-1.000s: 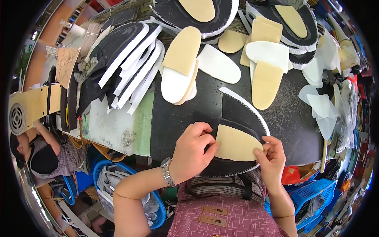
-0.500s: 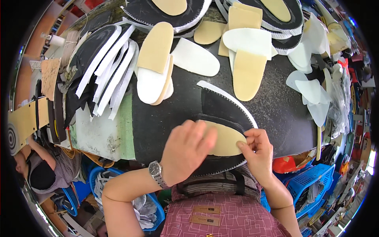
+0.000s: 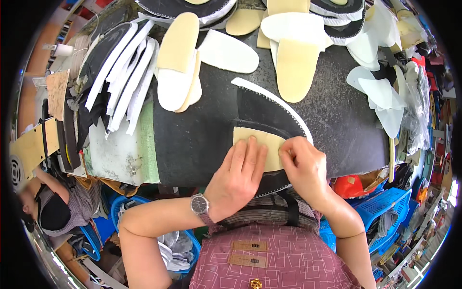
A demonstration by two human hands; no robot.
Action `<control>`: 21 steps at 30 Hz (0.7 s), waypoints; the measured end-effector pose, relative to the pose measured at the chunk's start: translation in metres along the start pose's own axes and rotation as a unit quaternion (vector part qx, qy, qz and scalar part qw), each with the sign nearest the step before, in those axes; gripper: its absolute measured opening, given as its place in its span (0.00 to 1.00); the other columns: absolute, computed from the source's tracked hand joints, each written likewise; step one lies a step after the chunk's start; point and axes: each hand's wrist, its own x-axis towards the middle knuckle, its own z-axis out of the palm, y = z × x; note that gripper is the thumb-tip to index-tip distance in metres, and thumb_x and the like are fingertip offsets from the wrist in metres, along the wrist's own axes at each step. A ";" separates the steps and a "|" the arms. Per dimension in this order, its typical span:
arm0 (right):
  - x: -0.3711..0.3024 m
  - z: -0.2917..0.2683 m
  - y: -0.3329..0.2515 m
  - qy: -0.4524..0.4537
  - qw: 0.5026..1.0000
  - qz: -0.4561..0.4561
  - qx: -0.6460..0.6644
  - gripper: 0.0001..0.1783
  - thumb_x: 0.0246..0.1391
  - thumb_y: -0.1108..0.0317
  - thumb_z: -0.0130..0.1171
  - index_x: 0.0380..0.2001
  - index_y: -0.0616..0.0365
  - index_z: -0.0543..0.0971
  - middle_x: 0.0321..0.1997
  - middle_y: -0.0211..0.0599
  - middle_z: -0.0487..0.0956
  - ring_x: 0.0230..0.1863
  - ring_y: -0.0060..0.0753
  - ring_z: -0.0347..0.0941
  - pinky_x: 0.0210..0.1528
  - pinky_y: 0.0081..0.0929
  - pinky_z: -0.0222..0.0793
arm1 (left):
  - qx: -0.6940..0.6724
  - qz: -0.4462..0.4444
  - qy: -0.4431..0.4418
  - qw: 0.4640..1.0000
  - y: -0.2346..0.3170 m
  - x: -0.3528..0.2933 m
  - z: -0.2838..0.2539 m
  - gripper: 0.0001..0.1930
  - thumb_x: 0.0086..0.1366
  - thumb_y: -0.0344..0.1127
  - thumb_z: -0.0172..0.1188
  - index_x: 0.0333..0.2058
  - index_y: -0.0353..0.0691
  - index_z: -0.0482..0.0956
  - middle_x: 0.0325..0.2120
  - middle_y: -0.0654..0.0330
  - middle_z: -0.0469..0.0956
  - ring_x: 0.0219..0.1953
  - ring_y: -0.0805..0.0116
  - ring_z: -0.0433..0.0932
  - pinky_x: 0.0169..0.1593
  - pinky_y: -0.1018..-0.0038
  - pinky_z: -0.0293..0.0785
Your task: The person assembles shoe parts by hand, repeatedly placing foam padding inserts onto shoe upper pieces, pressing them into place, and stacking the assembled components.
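In front of me on the dark worktable lies a black curved shoe upper [image 3: 260,107] with a white zigzag-stitched edge. A beige toe-shaped lining piece [image 3: 244,133] rests on its black inner side. My left hand [image 3: 239,168], with a wristwatch, lies on the beige piece, its fingers stretched out and nearly flat. My right hand [image 3: 305,166] is closed at the piece's rounded right end, thumb and forefinger pinched together there. Its hold seems to be on the rim of the beige piece, partly covered by the fingers.
Beyond are beige and white toe pieces [image 3: 228,50], and a pile of white-edged black uppers [image 3: 130,72] at the left. Translucent templates [image 3: 378,94] lie at the right. Blue baskets [image 3: 390,212] stand below the table edge. Another person [image 3: 62,202] sits at the far left.
My left hand, blurred before, has come to rest on the beige piece. My right hand has shifted left over the piece's rounded end. The whole view has moved slightly.
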 end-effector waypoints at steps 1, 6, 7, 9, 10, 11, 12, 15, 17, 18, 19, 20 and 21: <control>0.001 -0.001 -0.001 -0.019 0.997 -0.031 -0.072 0.08 0.48 0.70 0.61 0.25 0.55 0.70 0.20 0.36 0.71 0.17 0.38 0.72 0.17 0.32 0.66 | 0.007 -0.002 0.003 1.000 0.002 -0.001 -0.002 0.28 0.49 0.35 0.59 0.51 0.30 0.70 0.47 0.40 0.69 0.47 0.48 0.69 0.51 0.64 0.71; 0.017 -0.033 0.008 -0.068 0.977 -0.085 -0.185 0.11 0.44 0.63 0.63 0.24 0.53 0.71 0.22 0.34 0.68 0.21 0.40 0.71 0.21 0.36 0.65 | -0.204 -0.076 -0.033 0.975 0.014 -0.016 -0.001 0.41 0.47 0.58 0.63 0.58 0.47 0.65 0.56 0.30 0.57 0.57 0.32 0.58 0.59 0.45 0.54; 0.030 -0.040 0.011 -0.046 0.973 -0.126 -0.186 0.09 0.41 0.67 0.62 0.25 0.54 0.72 0.24 0.34 0.69 0.27 0.39 0.70 0.28 0.38 0.66 | -0.226 -0.069 -0.031 0.971 0.015 -0.016 -0.002 0.40 0.48 0.59 0.62 0.58 0.49 0.65 0.56 0.30 0.56 0.58 0.29 0.56 0.60 0.43 0.51; 0.061 -0.050 0.015 -0.012 0.938 -0.248 -0.241 0.14 0.42 0.72 0.57 0.36 0.59 0.75 0.44 0.43 0.73 0.48 0.44 0.69 0.48 0.42 0.65 | -0.295 -0.064 0.077 0.950 -0.009 -0.016 -0.009 0.37 0.52 0.53 0.64 0.57 0.42 0.65 0.57 0.33 0.57 0.59 0.34 0.58 0.61 0.49 0.54; 0.073 -0.055 0.015 -0.032 0.893 -0.294 -0.338 0.17 0.43 0.73 0.56 0.41 0.59 0.75 0.53 0.45 0.70 0.59 0.45 0.63 0.59 0.45 0.59 | -0.339 -0.075 0.140 0.927 -0.028 -0.011 -0.010 0.35 0.54 0.50 0.63 0.56 0.39 0.66 0.57 0.35 0.58 0.59 0.37 0.60 0.61 0.52 0.56; 0.086 -0.052 0.017 -0.052 0.879 -0.311 -0.359 0.18 0.44 0.73 0.55 0.42 0.58 0.74 0.56 0.44 0.69 0.61 0.45 0.60 0.61 0.46 0.56 | -0.247 -0.123 0.191 0.942 -0.053 -0.013 -0.019 0.32 0.54 0.45 0.63 0.56 0.39 0.67 0.55 0.38 0.63 0.57 0.40 0.62 0.60 0.54 0.58; 0.097 -0.047 0.023 -0.077 0.863 -0.324 -0.380 0.19 0.44 0.74 0.55 0.43 0.57 0.74 0.59 0.43 0.68 0.64 0.44 0.58 0.64 0.48 0.52 | -0.156 -0.170 0.238 0.943 -0.082 -0.017 -0.028 0.30 0.54 0.41 0.63 0.55 0.39 0.67 0.52 0.41 0.67 0.56 0.43 0.64 0.59 0.56 0.60; 0.118 -0.049 0.034 -0.167 0.850 -0.345 -0.362 0.19 0.46 0.75 0.54 0.45 0.55 0.74 0.56 0.41 0.71 0.61 0.47 0.62 0.62 0.45 0.56 | 0.038 -0.292 0.308 0.905 -0.181 -0.033 -0.040 0.21 0.54 0.34 0.61 0.48 0.38 0.73 0.51 0.45 0.70 0.55 0.46 0.66 0.58 0.58 0.62; 0.129 -0.054 0.042 -0.190 0.917 -0.270 -0.225 0.20 0.47 0.76 0.53 0.46 0.55 0.74 0.53 0.41 0.73 0.59 0.47 0.64 0.62 0.43 0.57 | 0.084 -0.332 0.269 0.900 -0.228 -0.044 -0.054 0.22 0.55 0.37 0.61 0.50 0.41 0.73 0.53 0.45 0.68 0.55 0.45 0.65 0.59 0.60 0.61; 0.133 -0.058 0.044 -0.211 0.956 -0.186 -0.080 0.20 0.49 0.77 0.51 0.48 0.55 0.74 0.51 0.41 0.75 0.57 0.47 0.67 0.62 0.41 0.58 | 0.112 -0.331 0.258 0.901 -0.242 -0.049 -0.059 0.20 0.57 0.38 0.59 0.48 0.40 0.75 0.46 0.45 0.74 0.48 0.48 0.72 0.54 0.61 0.66; 0.136 -0.060 0.045 -0.198 0.978 -0.068 -0.002 0.16 0.55 0.72 0.51 0.48 0.58 0.74 0.45 0.38 0.78 0.47 0.37 0.73 0.54 0.31 0.65 | 0.028 -0.367 0.192 0.910 -0.260 -0.056 -0.068 0.18 0.57 0.38 0.59 0.46 0.39 0.76 0.40 0.46 0.76 0.42 0.50 0.75 0.48 0.61 0.69; 0.138 -0.062 0.048 -0.192 0.979 -0.063 -0.012 0.16 0.55 0.72 0.51 0.48 0.58 0.74 0.45 0.38 0.78 0.47 0.37 0.73 0.54 0.31 0.65 | -0.063 -0.390 0.126 0.910 -0.274 -0.059 -0.072 0.16 0.58 0.38 0.59 0.44 0.38 0.77 0.34 0.47 0.79 0.36 0.51 0.78 0.43 0.61 0.72; 0.141 -0.058 0.056 -0.106 0.982 0.028 0.156 0.14 0.57 0.69 0.51 0.46 0.59 0.75 0.42 0.35 0.78 0.43 0.29 0.72 0.49 0.26 0.65 | 0.003 -0.377 0.207 0.903 -0.277 -0.061 -0.074 0.14 0.59 0.37 0.58 0.43 0.38 0.78 0.30 0.48 0.79 0.31 0.53 0.78 0.38 0.63 0.72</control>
